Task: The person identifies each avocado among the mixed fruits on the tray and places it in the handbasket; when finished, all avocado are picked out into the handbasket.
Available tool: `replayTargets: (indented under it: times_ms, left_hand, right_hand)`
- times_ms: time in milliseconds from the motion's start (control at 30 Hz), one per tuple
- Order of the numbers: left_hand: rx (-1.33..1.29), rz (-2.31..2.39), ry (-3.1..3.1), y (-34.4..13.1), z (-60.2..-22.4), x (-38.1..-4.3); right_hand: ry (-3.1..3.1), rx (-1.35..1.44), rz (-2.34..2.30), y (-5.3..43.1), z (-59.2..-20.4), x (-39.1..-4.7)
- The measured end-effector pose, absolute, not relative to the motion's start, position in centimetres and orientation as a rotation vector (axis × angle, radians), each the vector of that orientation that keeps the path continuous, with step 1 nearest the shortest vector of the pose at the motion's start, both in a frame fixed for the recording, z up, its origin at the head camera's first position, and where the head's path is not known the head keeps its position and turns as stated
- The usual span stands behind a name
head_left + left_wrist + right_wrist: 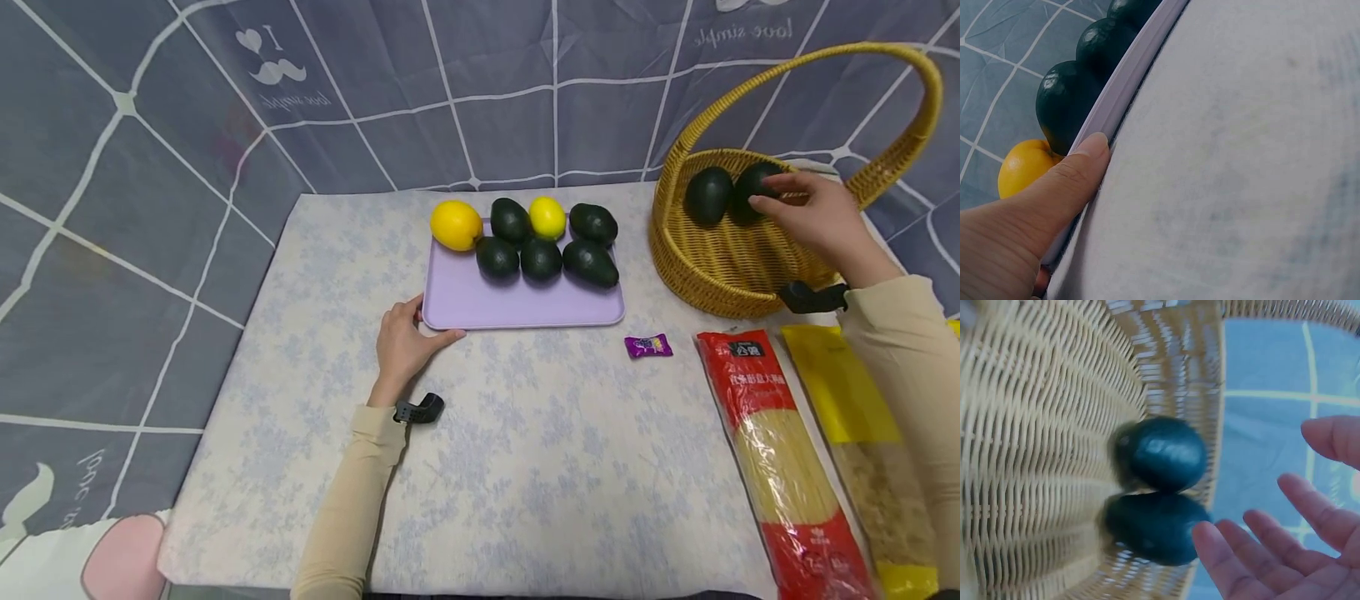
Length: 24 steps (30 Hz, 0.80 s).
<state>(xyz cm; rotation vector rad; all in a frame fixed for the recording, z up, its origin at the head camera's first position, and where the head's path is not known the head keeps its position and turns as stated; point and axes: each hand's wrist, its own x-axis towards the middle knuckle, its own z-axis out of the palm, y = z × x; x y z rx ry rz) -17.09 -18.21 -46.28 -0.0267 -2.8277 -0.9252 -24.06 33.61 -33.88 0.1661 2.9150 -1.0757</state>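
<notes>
My left hand grips the near left corner of a lilac tray, its thumb along the front rim and its fingers at the left side. On the tray sit several dark green avocados, a bright yellow lemon and, at the far left corner, a larger orange-yellow fruit. Over the wicker basket at the right, my right hand is close to two more avocados lying inside. In the right wrist view its fingers are spread, with nothing between them.
A small purple wrapped candy lies between tray and basket. Nearer the front right are a red pasta packet and a yellow packet, partly under my right sleeve. The basket's tall handle arches upward. A grey checked curtain hangs behind.
</notes>
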Motion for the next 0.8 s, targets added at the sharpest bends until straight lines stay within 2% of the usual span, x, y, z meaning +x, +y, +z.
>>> replayTargets:
  times_ms: [200, 467, 800]
  left_hand:
    - [-0.019, -0.928, -2.830, -18.1, -46.1, -17.3]
    - [-0.043, -0.912, -2.840, -17.9, -46.2, -17.7]
    - [-0.040, -0.925, -2.825, -18.0, -46.1, -17.3]
  right_hand:
    - [2.984, 0.017, -1.119, 31.9, -32.6, -21.3]
    - [3.023, -0.198, -1.399, 27.8, -32.2, -18.0]
    - [3.042, -0.588, -1.483, 23.6, -33.2, -16.6]
